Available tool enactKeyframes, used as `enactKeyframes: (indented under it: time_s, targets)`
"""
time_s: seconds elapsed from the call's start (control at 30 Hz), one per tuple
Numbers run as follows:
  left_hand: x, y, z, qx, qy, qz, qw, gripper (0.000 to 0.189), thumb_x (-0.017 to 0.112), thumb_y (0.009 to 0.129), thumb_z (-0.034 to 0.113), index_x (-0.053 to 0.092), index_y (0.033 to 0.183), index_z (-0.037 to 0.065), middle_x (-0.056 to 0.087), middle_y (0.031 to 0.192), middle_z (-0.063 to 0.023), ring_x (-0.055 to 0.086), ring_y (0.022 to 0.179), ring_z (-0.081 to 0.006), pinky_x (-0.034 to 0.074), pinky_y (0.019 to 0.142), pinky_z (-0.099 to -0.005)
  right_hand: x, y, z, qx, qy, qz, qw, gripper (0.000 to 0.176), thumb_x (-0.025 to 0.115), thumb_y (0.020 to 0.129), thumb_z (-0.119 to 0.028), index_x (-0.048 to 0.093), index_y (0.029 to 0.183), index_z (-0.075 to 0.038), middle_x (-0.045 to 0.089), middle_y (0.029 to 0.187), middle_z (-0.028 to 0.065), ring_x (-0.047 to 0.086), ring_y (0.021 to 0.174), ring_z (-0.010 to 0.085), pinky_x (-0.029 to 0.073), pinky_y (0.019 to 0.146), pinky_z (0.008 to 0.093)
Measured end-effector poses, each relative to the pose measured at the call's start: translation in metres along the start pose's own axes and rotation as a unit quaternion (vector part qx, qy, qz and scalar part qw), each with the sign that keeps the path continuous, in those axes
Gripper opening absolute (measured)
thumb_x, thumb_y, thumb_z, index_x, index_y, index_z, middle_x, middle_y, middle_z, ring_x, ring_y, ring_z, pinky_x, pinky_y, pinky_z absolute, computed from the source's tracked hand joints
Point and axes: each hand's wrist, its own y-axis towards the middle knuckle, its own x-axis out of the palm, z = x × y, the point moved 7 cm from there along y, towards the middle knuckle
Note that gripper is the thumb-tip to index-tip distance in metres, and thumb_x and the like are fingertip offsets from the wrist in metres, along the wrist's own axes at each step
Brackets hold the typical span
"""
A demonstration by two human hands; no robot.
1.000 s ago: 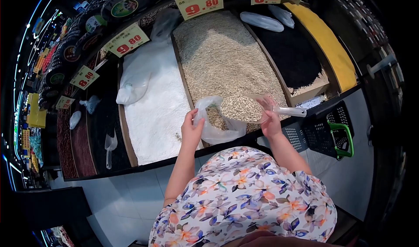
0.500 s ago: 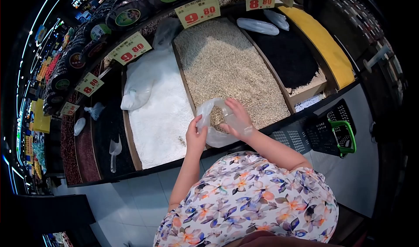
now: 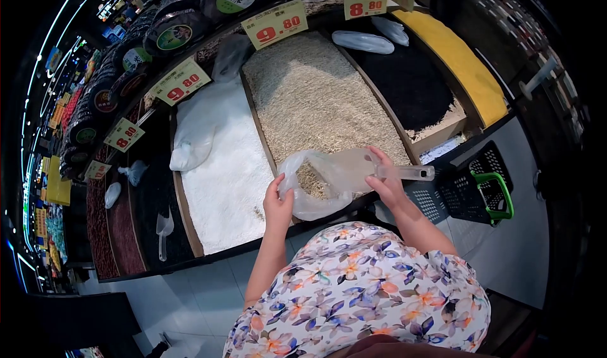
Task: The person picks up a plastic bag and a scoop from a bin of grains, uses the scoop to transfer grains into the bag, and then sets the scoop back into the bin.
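A clear plastic bag hangs in front of the bin of pale beige grain, with some of the same grain visible inside its mouth. My left hand is closed on the bag's left rim, thumb and fingers pinching it. My right hand grips a clear plastic scoop by the back of its body, and the scoop's handle sticks out to the right past the fingers. The scoop's front end reaches into the bag's opening; the clear plastics overlap, so its exact edge is hard to make out.
Left of the grain lies a white bin with a bag on it. Another scoop rests in a dark bin. Black grain and a yellow bin are at right. A shopping basket with a green handle stands below.
My right hand has moved right from the bag's rim, and the scoop with its handle now shows plainly. My left hand keeps its hold on the bag. The view has shifted slightly.
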Motion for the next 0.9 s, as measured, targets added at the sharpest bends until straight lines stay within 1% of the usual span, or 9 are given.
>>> enactKeyframes:
  time_s: [0.07, 0.27, 0.43, 0.53, 0.67, 0.7, 0.73, 0.8, 0.9]
  targets:
    - [-0.001, -0.003, 0.012, -0.008, 0.013, 0.006, 1.000, 0.045, 0.058, 0.077, 0.003, 0.049, 0.120, 0.003, 0.059, 0.103, -0.0130, 0.059, 0.082, -0.0149, 0.047, 0.069, -0.0260, -0.026, -0.006, 0.022, 0.117, 0.188, 0.110, 0.969, 0.071, 0.061, 0.074, -0.019, 0.028, 0.135, -0.004, 0.038, 0.130, 0.0144, 0.041, 0.117, 0.0253, 0.042, 0.087, 0.0334]
    - [-0.001, -0.006, 0.009, 0.004, 0.054, 0.012, 0.998, 0.050, 0.059, 0.077, 0.008, 0.045, 0.124, 0.004, 0.056, 0.111, -0.0172, 0.059, 0.087, -0.0219, 0.046, 0.076, -0.0298, -0.088, -0.013, 0.061, 0.143, 0.160, 0.265, 0.940, 0.065, 0.057, 0.078, -0.015, 0.028, 0.136, -0.008, 0.037, 0.131, 0.0130, 0.042, 0.116, 0.0241, 0.043, 0.085, 0.0314]
    - [0.002, -0.010, 0.010, 0.015, 0.100, 0.008, 0.995, 0.055, 0.061, 0.077, 0.013, 0.041, 0.127, 0.004, 0.052, 0.117, -0.0200, 0.056, 0.102, -0.0290, 0.044, 0.084, -0.0336, -0.089, 0.001, 0.087, 0.142, 0.153, 0.259, 0.943, 0.064, 0.057, 0.078, -0.012, 0.028, 0.135, -0.008, 0.036, 0.131, 0.0121, 0.039, 0.118, 0.0227, 0.039, 0.092, 0.0329]
    - [0.002, -0.016, 0.014, -0.028, 0.122, 0.012, 0.992, 0.059, 0.061, 0.077, 0.015, 0.037, 0.130, 0.004, 0.051, 0.119, -0.0205, 0.051, 0.110, -0.0309, 0.043, 0.087, -0.0345, -0.072, 0.019, 0.104, 0.155, 0.146, 0.232, 0.949, 0.064, 0.058, 0.077, -0.009, 0.028, 0.133, -0.003, 0.036, 0.131, 0.0140, 0.037, 0.119, 0.0225, 0.030, 0.099, 0.0320]
    - [-0.002, -0.022, 0.009, -0.081, 0.172, 0.013, 0.982, 0.066, 0.064, 0.076, 0.020, 0.034, 0.132, 0.004, 0.055, 0.109, -0.0190, 0.059, 0.088, -0.0280, 0.047, 0.074, -0.0341, -0.044, 0.051, 0.128, 0.171, 0.232, 0.222, 0.932, 0.061, 0.059, 0.078, -0.011, 0.030, 0.131, -0.004, 0.035, 0.129, 0.0118, 0.038, 0.116, 0.0209, 0.031, 0.098, 0.0322]
    - [-0.002, -0.026, 0.006, -0.100, 0.171, 0.012, 0.980, 0.067, 0.065, 0.075, 0.022, 0.033, 0.132, 0.004, 0.058, 0.103, -0.0178, 0.061, 0.077, -0.0259, 0.048, 0.068, -0.0337, -0.036, 0.058, 0.142, 0.176, 0.247, 0.216, 0.928, 0.061, 0.058, 0.078, -0.011, 0.030, 0.132, -0.006, 0.036, 0.128, 0.0113, 0.039, 0.116, 0.0215, 0.035, 0.096, 0.0337]
    - [-0.002, -0.028, 0.005, -0.108, 0.169, 0.017, 0.980, 0.067, 0.065, 0.075, 0.022, 0.033, 0.132, 0.004, 0.058, 0.103, -0.0178, 0.061, 0.077, -0.0259, 0.048, 0.068, -0.0337, -0.029, 0.067, 0.147, 0.179, 0.263, 0.211, 0.924, 0.061, 0.057, 0.078, -0.011, 0.030, 0.133, -0.008, 0.038, 0.128, 0.0109, 0.040, 0.116, 0.0220, 0.038, 0.094, 0.0353]
    - [-0.002, -0.031, 0.008, -0.101, 0.163, 0.041, 0.981, 0.069, 0.066, 0.074, 0.023, 0.034, 0.133, 0.005, 0.060, 0.084, -0.0133, 0.056, 0.057, -0.0205, 0.045, 0.055, -0.0314, -0.013, 0.084, 0.148, 0.185, 0.280, 0.196, 0.921, 0.060, 0.055, 0.078, -0.010, 0.031, 0.132, -0.010, 0.039, 0.126, 0.0105, 0.041, 0.115, 0.0217, 0.038, 0.093, 0.0345]
    - [0.002, -0.035, 0.004, -0.121, 0.147, 0.039, 0.981, 0.066, 0.065, 0.075, 0.021, 0.035, 0.131, 0.005, 0.058, 0.072, -0.0107, 0.052, 0.052, -0.0167, 0.043, 0.052, -0.0285, 0.000, 0.101, 0.140, 0.185, 0.289, 0.190, 0.920, 0.058, 0.054, 0.077, -0.008, 0.032, 0.132, -0.009, 0.039, 0.126, 0.0107, 0.042, 0.114, 0.0210, 0.038, 0.092, 0.0331]
